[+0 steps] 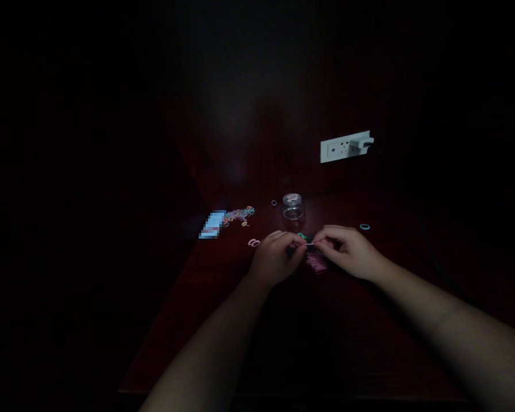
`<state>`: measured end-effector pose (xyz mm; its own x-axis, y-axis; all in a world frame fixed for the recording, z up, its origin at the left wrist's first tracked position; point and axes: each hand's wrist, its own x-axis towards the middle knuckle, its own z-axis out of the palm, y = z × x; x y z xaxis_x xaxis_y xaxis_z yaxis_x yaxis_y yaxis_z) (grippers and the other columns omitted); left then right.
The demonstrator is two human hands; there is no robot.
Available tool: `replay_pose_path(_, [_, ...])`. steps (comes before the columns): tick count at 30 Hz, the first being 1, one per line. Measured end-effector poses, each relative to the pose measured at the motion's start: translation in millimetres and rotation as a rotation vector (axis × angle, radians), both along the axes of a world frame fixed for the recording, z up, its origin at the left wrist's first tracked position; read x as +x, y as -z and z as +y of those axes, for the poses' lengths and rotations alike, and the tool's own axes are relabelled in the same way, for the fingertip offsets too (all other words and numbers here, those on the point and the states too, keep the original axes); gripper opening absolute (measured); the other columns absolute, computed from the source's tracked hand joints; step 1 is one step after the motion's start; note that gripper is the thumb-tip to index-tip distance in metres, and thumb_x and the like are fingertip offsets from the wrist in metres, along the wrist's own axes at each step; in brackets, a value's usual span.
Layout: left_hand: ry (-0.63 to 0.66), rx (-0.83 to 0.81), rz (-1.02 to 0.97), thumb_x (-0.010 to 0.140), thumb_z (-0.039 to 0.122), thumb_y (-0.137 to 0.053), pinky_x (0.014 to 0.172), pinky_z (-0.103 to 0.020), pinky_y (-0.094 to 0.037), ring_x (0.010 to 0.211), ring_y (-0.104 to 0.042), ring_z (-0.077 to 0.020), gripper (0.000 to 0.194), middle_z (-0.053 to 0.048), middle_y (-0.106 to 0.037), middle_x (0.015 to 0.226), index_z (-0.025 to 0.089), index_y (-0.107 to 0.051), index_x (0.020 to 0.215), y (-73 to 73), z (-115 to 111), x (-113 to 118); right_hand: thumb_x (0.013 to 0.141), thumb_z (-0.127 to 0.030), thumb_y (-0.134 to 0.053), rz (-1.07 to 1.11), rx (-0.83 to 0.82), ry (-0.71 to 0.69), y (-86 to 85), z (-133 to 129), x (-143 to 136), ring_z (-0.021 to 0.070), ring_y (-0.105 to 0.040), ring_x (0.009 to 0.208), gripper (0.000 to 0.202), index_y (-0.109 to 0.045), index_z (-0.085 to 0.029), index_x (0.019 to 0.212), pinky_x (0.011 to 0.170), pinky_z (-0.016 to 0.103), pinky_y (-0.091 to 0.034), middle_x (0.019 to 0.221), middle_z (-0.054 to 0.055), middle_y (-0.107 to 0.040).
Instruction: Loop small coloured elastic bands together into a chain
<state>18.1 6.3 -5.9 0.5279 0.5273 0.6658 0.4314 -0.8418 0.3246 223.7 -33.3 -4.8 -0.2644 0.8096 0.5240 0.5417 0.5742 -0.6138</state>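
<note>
My left hand (278, 254) and my right hand (347, 249) meet fingertip to fingertip above the dark red table. Stretched between their pinched fingers is a small pale hair tie (309, 244). Just below the fingertips lies a pile of pink hair ties (316, 262), partly covered by my hands. A few green hair ties (301, 235) show behind the fingers. To the left of my left hand rest two pink hair ties (253, 243). Behind my hands stands a clear jar (293, 210) with a patterned lid on it.
A mixed heap of coloured hair ties (239, 215) lies at the back left, beside a blurred light-blue item (212, 224). A blue hair tie (364, 227) sits to the right. On the wall is a socket plate (345, 146) with a plug. The surroundings are very dark.
</note>
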Motion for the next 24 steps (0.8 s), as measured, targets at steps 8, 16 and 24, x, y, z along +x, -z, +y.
replay_pose_path(8, [-0.001, -0.004, 0.008, 0.086, 0.022, -0.062, 0.075, -0.03, -0.05, 0.079, -0.063, -0.016, 0.004, 0.0, -0.072, 0.083, 0.021, -0.065, 0.086, -0.1, -1.5, -0.4, 0.088, -0.028, -0.058, -0.03, 0.007, 0.029, -2.1, 0.5, -2.2, 0.0126, -0.048, 0.058, 0.018, -0.064, -0.016, 0.077, 0.054, 0.025, -0.038, 0.064, 0.0, -0.053])
replay_pose_path(16, [0.058, -0.018, -0.008, 0.081, 0.024, -0.067, 0.078, -0.032, -0.051, 0.085, -0.063, -0.0177, 0.019, -0.002, -0.071, 0.093, 0.021, -0.064, 0.1, 1.2, 1.1, -1.8, 0.088, -0.03, -0.057, 0.001, -0.023, 0.024, -1.3, 0.6, -2.7, 0.0124, -0.048, 0.057, 0.018, -0.064, -0.016, 0.077, 0.053, 0.024, -0.038, 0.063, 0.0, -0.054])
replay_pose_path(24, [0.053, 0.009, 0.013, 0.089, 0.024, -0.058, 0.075, -0.03, -0.048, 0.081, -0.061, -0.0162, 0.008, -0.002, -0.07, 0.086, 0.02, -0.066, 0.088, -2.1, -1.3, -0.3, 0.087, -0.03, -0.058, -0.027, -0.007, 0.043, 1.8, 2.7, -0.9, 0.0131, -0.049, 0.059, 0.018, -0.065, -0.016, 0.077, 0.055, 0.025, -0.039, 0.064, 0.001, -0.056])
